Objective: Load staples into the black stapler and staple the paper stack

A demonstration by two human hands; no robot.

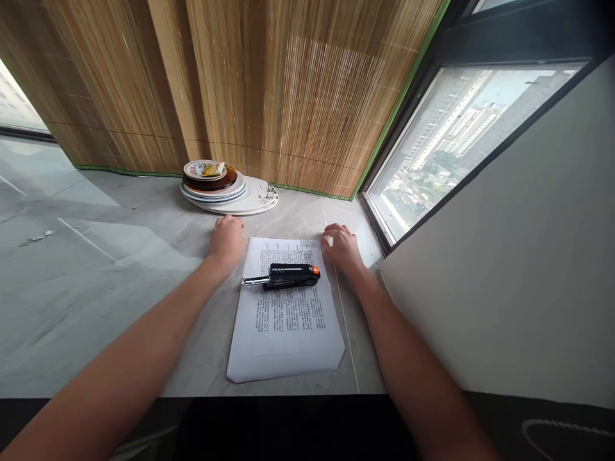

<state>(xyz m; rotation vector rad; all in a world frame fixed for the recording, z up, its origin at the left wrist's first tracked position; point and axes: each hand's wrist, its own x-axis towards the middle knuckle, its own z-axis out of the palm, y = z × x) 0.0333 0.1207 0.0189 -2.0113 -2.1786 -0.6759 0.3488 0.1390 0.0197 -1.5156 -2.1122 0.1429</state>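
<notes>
A sheaf of printed paper [288, 355] lies on the grey marbled surface in front of me. On top of it rests a black stapler [291, 276] with an orange button at its right end and a metal arm sticking out to the left. My left hand [227, 241] lies beside the paper's upper left corner, its fingers curled under and holding nothing that shows. By the upper right corner is my right hand [342, 244], palm down, with fingers loosely bent and a small gap between thumb and forefinger. Neither hand touches the stapler.
Beyond the paper stands a stack of plates [214, 192] with a small yellow packet [213, 169] on top. A bamboo blind [240, 77] hangs behind it. A window [446, 134] and a white wall [519, 256] bound the right side.
</notes>
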